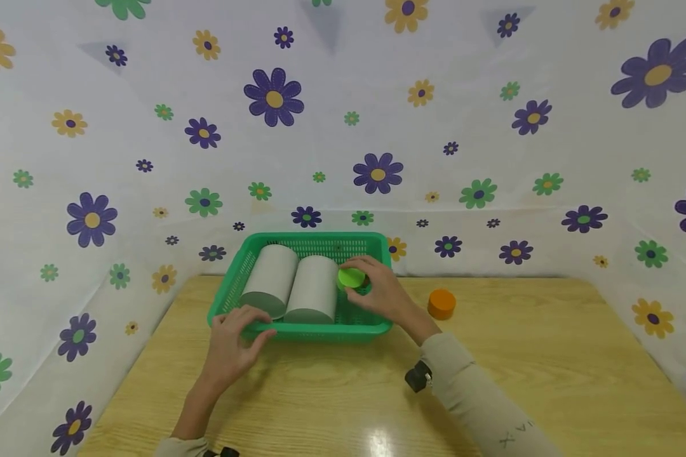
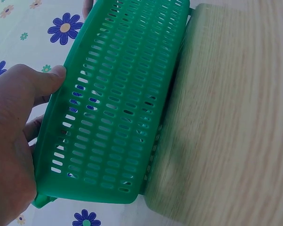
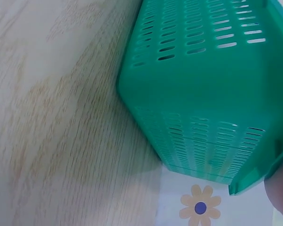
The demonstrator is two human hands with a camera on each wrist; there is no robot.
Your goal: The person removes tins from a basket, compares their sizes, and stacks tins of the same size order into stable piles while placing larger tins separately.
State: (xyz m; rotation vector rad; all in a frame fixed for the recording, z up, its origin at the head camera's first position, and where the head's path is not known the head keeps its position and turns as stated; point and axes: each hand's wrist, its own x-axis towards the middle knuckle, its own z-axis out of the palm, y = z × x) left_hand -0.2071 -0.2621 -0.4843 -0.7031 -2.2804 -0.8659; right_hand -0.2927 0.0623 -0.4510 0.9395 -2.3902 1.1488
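A green plastic basket [image 1: 303, 329] with slotted walls stands at the back of the table. Two large white cylinders [image 1: 270, 273] lie side by side in its left and middle part. My left hand [image 1: 235, 343] grips the front left rim, thumb against the outside wall in the left wrist view and fingers over the edge. Inside the right end, my right hand [image 1: 380, 292] pinches a bright green round cap-like piece [image 1: 351, 277] between thumb and fingers, right beside the second cylinder. In the right wrist view only a bit of that hand [image 3: 280, 188] shows at the rim.
An orange round piece [image 1: 441, 304] rests on the wooden table [image 1: 520, 355], right of the basket. A white cloth [image 1: 343, 139] printed with flowers hangs close behind the basket and along both sides.
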